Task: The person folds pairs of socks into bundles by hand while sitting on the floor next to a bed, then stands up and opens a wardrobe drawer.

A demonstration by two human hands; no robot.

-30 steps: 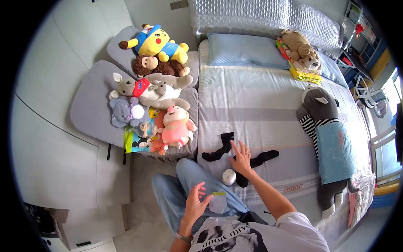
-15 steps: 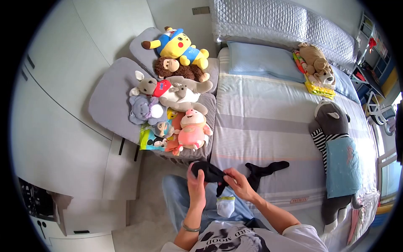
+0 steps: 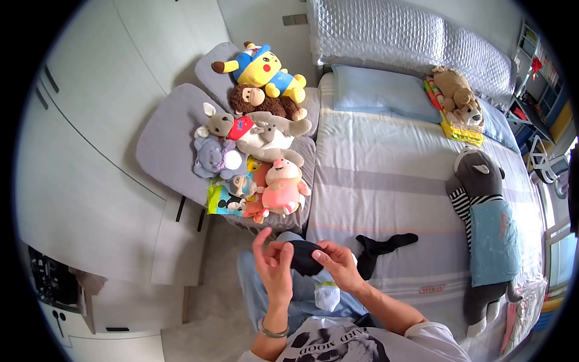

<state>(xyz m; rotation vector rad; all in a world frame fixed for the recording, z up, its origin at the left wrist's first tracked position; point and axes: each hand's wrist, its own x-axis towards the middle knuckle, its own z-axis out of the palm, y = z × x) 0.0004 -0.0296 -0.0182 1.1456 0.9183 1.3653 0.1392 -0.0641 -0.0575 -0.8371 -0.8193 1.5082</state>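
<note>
A black sock (image 3: 306, 258), bunched into a compact shape, is held up between my two hands above my lap. My left hand (image 3: 276, 268) grips its left end, thumb in front and index finger raised away; the fingers behind are partly hidden. On the other end, my right hand (image 3: 339, 265) pinches the sock between thumb and fingers. Something white shows at that hand's fingers, too little to name. A second black sock (image 3: 386, 246) lies bent on the bed, right of my right hand. Below the hands, a white sock-like piece with a yellow-green band (image 3: 327, 295) rests on my lap.
Several plush toys, among them a pink pig (image 3: 283, 187), sit on grey cushions (image 3: 166, 142) at the left. A long grey plush toy (image 3: 494, 241) lies along the right of the striped bed (image 3: 374, 175). Pale cabinets (image 3: 108, 181) line the left side.
The held black sock has gone from stretched out to bunched up. My left index finger has lifted off it, and my right hand has shifted slightly. The view has shifted a little.
</note>
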